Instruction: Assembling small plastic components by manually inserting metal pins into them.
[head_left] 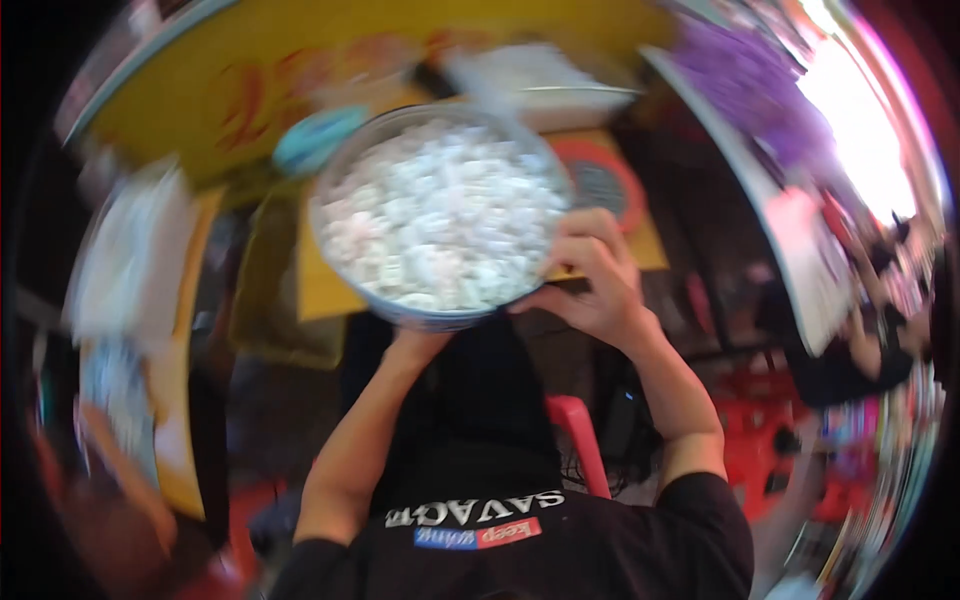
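Both my hands hold up a large round bowl point(430, 318), heaped with small whitish, partly pinkish pieces point(450, 220) whose kind is blurred. My right hand point(600, 285) grips the bowl's right rim, with bent fingers at the edge and the thumb lower down against the wall. From below, my left hand point(418, 342) supports the near side; its fingers are hidden under the bowl. The bowl is raised above a yellow tabletop point(325, 285) and tips a little toward me.
Behind the bowl on the right is a red round container point(625, 185) with dark contents. A turquoise item point(315, 140) and a white box point(570, 105) stand farther back. A yellowish crate point(285, 320) is at the left, a red plastic chair point(580, 440) beside me. People are at the right.
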